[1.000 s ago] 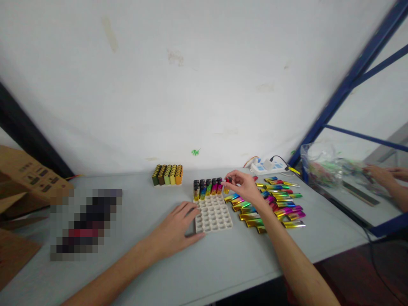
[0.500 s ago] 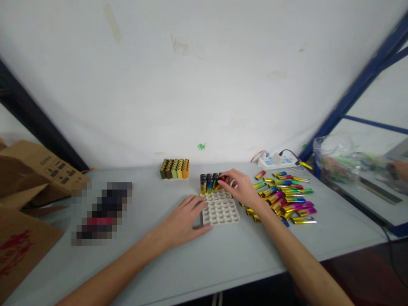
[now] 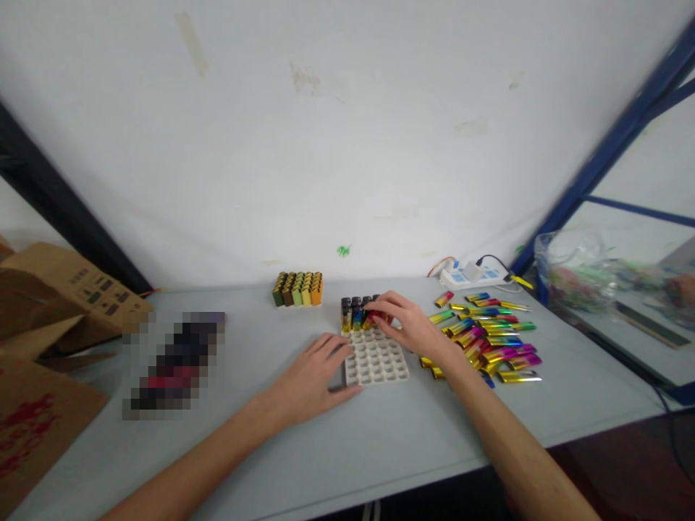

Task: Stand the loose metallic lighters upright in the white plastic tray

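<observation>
A white tray (image 3: 376,365) with rows of small holes lies on the table. Lighters with black tops (image 3: 356,315) stand in its far rows, shiny yellow, blue and red. At the far right of these rows, my right hand (image 3: 405,323) pinches a red lighter (image 3: 374,317), partly hidden by the fingers. My left hand (image 3: 315,376) rests against the tray's near left corner, fingers stretched, thumb apart along the front edge. Right of the tray lies a loose heap of shiny multicoloured lighters (image 3: 481,336), some behind my right forearm.
A block of green, brown, yellow and orange lighters (image 3: 297,289) stands near the wall. Cardboard boxes (image 3: 48,347) are at left, beside a pixelated patch. A power strip (image 3: 472,276) sits at the back right. Beyond a blue frame (image 3: 591,152) are a plastic bag (image 3: 575,275) and someone's blurred hand.
My right fingers have shifted slightly left and down over the lighter row, and more red shows beneath them. The left hand has stayed at the tray.
</observation>
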Demonstrator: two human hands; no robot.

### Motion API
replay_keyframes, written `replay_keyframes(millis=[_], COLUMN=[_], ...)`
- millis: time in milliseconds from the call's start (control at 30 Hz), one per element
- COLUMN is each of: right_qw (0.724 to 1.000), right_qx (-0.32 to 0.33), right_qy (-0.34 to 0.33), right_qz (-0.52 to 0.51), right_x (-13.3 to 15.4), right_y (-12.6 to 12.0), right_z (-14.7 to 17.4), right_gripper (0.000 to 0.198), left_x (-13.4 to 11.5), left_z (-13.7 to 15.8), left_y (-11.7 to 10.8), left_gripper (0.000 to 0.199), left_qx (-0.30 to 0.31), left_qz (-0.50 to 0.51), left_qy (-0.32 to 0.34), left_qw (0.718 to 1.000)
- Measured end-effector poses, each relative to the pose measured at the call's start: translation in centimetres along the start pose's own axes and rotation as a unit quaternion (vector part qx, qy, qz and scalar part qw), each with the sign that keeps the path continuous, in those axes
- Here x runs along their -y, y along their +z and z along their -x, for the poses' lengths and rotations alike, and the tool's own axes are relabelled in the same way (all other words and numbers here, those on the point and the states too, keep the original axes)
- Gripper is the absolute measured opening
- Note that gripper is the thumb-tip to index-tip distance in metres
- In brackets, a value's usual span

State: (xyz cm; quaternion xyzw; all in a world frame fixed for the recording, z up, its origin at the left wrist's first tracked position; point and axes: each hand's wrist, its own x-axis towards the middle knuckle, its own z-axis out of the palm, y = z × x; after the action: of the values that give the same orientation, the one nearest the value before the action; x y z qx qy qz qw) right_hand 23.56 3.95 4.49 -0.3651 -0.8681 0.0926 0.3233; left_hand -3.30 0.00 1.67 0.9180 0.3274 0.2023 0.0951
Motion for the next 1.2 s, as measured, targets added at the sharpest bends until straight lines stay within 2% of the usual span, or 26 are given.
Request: replay_keyframes(millis=[133, 267, 533, 667, 733, 833, 933, 1100, 1200], right_qw=[1.0, 0.999, 0.999, 0.998, 0.997, 0.99, 0.968, 0.902, 0.888], right_qx=[-0.001, -0.018, -0.02, -0.056, -0.083, -0.117, -0.13, -0.076, -0.04], right_qy=[0.009, 0.033, -0.001, -0.016, -0.002, 0.061, 0.156, 0.321, 0.363], right_qz=[0.002, -0.005, -0.047, -0.024, -0.002, 0.056, 0.15, 0.278, 0.28], right_x=[0.3, 0.3, -0.2, 0.0, -0.2, -1.7, -4.6, -8.9, -9.8], right_y=[0.1, 0.1, 0.1, 0.3, 0.0, -0.9, -2.2, -3.3, -2.8], right_z=[-0.1, -0.2, -0.2, -0.2, -0.2, 0.0, 0.8, 3.3, 4.4], right_gripper=[0.033, 0.026, 0.025, 0.027, 0.028, 0.028, 0.029, 0.035, 0.028], left_x=[-0.1, 0.0, 0.1, 0.0, 0.1, 0.3, 0.5, 0.6, 0.6], left_z=[0.0, 0.0, 0.1, 0.1, 0.1, 0.2, 0.2, 0.2, 0.2], left_y=[-0.1, 0.0, 0.1, -0.1, 0.0, 0.2, 0.3, 0.3, 0.2], left_gripper=[0.045, 0.046, 0.046, 0.043, 0.043, 0.043, 0.043, 0.043, 0.044], left_qx=[0.003, 0.005, -0.012, -0.011, -0.015, -0.024, -0.025, -0.017, -0.018], left_qz=[0.0, 0.0, 0.01, 0.012, 0.011, 0.013, 0.01, 0.007, 0.004], left_qy=[-0.002, -0.004, 0.006, 0.006, 0.005, 0.009, 0.011, 0.007, 0.008], left_qw=[1.0, 1.0, 1.0, 1.0, 1.0, 1.0, 1.0, 1.0, 1.0])
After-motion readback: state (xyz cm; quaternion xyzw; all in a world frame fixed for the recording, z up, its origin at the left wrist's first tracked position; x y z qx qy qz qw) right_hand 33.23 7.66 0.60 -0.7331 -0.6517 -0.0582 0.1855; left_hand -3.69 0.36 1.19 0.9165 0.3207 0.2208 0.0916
